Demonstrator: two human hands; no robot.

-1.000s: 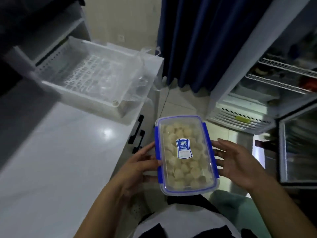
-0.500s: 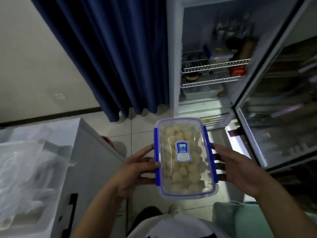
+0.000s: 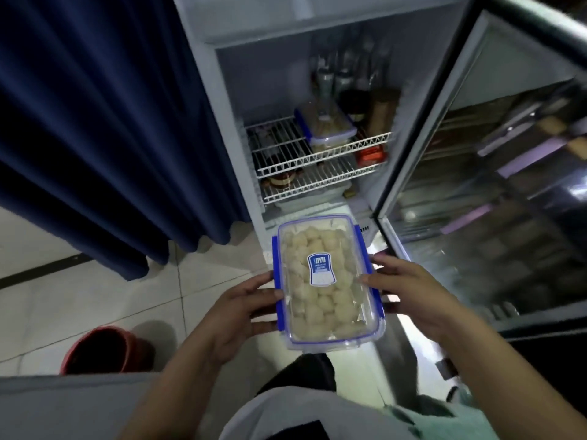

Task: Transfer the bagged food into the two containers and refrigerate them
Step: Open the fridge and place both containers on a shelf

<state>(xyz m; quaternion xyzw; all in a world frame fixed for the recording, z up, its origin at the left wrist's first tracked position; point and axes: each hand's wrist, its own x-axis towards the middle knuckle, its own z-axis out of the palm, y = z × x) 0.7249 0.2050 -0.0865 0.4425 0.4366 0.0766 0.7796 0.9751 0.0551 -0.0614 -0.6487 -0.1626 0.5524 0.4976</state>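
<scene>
A clear lidded container (image 3: pixel 317 309) with blue clips and a blue label is full of pale round food pieces. I hold it level in front of the open fridge. My left hand (image 3: pixel 241 306) grips its left side and my right hand (image 3: pixel 413 290) grips its right side, both thumbs on the lid. A second, matching container (image 3: pixel 324 123) sits on the upper wire shelf (image 3: pixel 286 150) inside the fridge, towards the right.
The fridge's glass door (image 3: pixel 508 154) stands open to the right. Bottles and jars crowd the back of the upper shelf; a lower wire shelf (image 3: pixel 305 185) holds small items. A dark blue curtain (image 3: pixel 111 122) hangs left. A red bucket (image 3: pixel 101 350) sits on the tiled floor, beside a grey counter edge (image 3: pixel 63 404).
I have turned from the counter to face the fridge, carrying the container in both hands. The fridge interior is now closer and straight ahead; the counter basket has left the view.
</scene>
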